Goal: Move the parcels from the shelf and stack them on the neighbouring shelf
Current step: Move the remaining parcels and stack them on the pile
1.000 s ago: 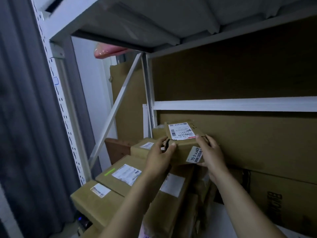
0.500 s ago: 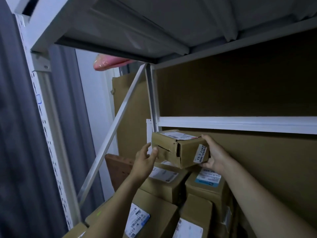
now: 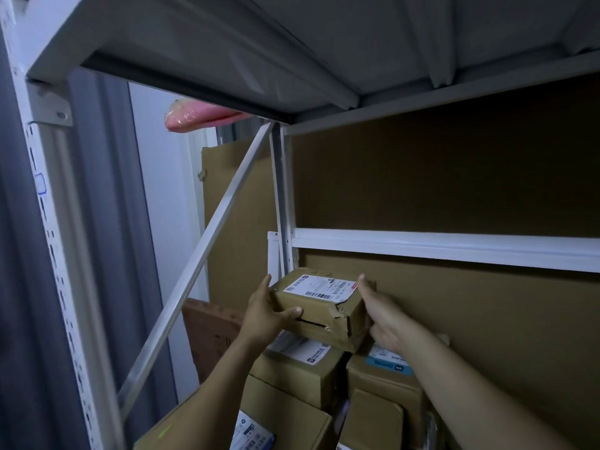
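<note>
Holding a small cardboard parcel [image 3: 311, 311] between both grips, I have it raised in front of the shelf's cardboard back panel [image 3: 454, 180]. My left grip [image 3: 266, 316] clasps its left end, thumb laid across the torn front face. My right grip [image 3: 386, 319] clasps the right end, with a fingertip hooked over the top edge. The parcel sits level, its white shipping label [image 3: 319, 287] facing up. It is directly over the stacked parcels, but I cannot tell whether its underside touches them.

The shelving is white metal. A horizontal beam [image 3: 454, 248] crosses behind the parcel, and a diagonal brace [image 3: 201, 254] slants up to the left of my left grip. A perforated upright [image 3: 55, 254] stands at the far left, and the grey underside of the upper shelf [image 3: 227, 43] fills the top of the view. A grey curtain [image 3: 19, 287] hangs beyond the upright, and a pink wrapped bundle [image 3: 198, 116] pokes out under the upper shelf's edge.

Below the held parcel, a white-labelled box [image 3: 302, 371] sits just beside a blue-labelled box [image 3: 386, 384]. More cartons [image 3: 285, 420] are stacked beneath them. A reddish-brown board [image 3: 211, 339] leans behind the stack on the left.
</note>
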